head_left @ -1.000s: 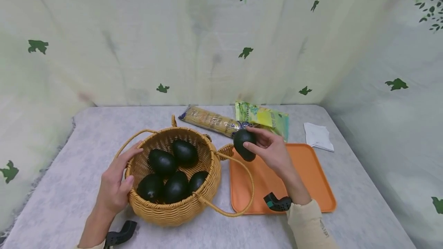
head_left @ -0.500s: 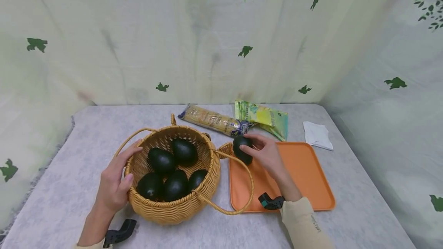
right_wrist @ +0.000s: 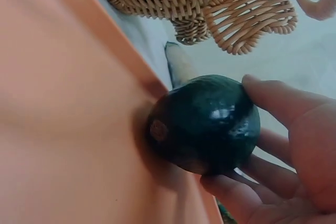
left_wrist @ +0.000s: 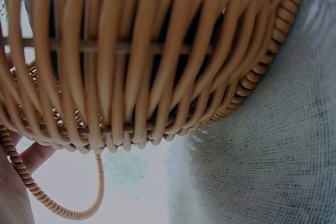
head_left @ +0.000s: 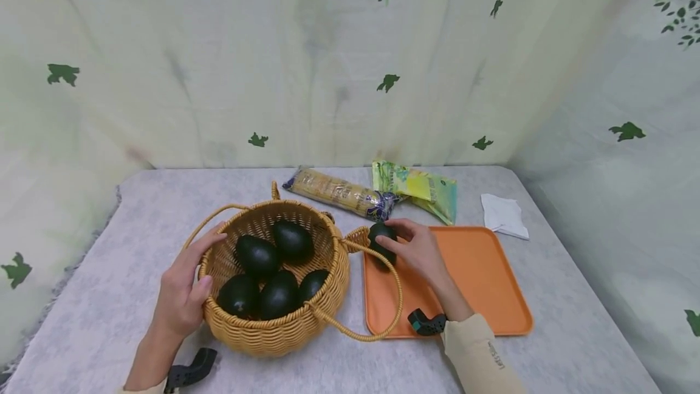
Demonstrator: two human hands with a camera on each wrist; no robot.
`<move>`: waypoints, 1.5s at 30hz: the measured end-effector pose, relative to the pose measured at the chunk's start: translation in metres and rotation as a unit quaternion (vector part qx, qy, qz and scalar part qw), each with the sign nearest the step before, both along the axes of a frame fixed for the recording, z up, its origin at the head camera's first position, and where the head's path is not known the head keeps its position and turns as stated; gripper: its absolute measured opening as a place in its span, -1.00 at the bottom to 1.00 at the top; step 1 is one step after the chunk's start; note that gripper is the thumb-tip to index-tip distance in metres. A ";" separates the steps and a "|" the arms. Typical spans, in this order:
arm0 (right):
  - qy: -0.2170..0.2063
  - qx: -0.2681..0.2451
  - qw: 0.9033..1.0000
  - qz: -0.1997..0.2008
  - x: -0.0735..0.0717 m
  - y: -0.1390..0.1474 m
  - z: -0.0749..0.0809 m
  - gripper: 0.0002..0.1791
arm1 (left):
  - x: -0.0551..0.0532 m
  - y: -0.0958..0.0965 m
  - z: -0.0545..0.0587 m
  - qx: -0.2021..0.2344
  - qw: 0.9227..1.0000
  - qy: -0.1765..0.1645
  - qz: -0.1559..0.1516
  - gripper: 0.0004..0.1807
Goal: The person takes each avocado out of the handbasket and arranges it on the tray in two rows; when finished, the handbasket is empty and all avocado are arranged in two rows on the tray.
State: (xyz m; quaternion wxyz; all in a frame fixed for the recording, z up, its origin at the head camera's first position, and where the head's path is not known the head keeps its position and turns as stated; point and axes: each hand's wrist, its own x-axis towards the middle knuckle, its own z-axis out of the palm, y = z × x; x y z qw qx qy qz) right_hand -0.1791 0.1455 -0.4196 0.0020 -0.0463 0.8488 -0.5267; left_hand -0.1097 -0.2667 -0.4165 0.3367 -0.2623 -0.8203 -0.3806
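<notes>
My right hand [head_left: 420,254] holds a dark green avocado [head_left: 381,242] between thumb and fingers, at the far left corner of the orange tray [head_left: 476,278]. Seen from the right wrist, the avocado [right_wrist: 205,124] is down at the tray surface, its stem end towards it. Several more avocados [head_left: 279,295] lie inside a round wicker basket [head_left: 273,339] left of the tray. My left hand [head_left: 183,290] holds the basket's left rim, fingers along the edge and thumb against the near side. The left wrist view is mostly filled by the basket's woven wall [left_wrist: 121,51].
A long bag of noodles [head_left: 339,192] and a green-yellow packet [head_left: 418,187] lie behind the tray. To the right is a white packet [head_left: 503,214]. One basket handle [head_left: 396,297] hangs over the tray's left edge; the other handle [head_left: 205,221] leans left.
My right hand has lowered the avocado from above the tray's far left corner down towards the tray. The left hand and basket stay in place.
</notes>
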 end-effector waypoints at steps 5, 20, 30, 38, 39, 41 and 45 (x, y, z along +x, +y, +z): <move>0.007 0.034 0.999 0.011 0.000 0.003 0.004 -0.48 | 0.001 0.000 0.001 0.001 1.000 -0.001 0.002 -0.43; 0.016 0.057 0.998 0.018 0.003 0.010 0.012 -0.49 | 0.004 0.003 0.000 0.000 0.999 -0.028 0.016 -0.40; 0.044 0.023 0.999 0.017 0.004 0.012 0.020 -0.44 | 0.004 0.001 0.000 0.001 1.000 -0.019 0.012 -0.41; 0.078 0.010 0.997 0.014 0.007 0.009 0.032 -0.53 | 0.005 0.001 0.001 0.002 1.000 -0.025 0.017 -0.41; 0.083 0.006 0.996 0.015 0.007 0.009 0.033 -0.54 | 0.005 0.001 0.001 0.001 1.000 -0.025 0.018 -0.41; 0.088 -0.004 0.996 0.019 0.008 0.008 0.036 -0.53 | 0.004 0.001 0.001 -0.001 1.000 -0.024 0.018 -0.41; 0.097 -0.037 0.994 0.030 0.012 0.003 0.041 -0.53 | 0.003 0.001 0.001 -0.004 1.000 -0.020 0.015 -0.41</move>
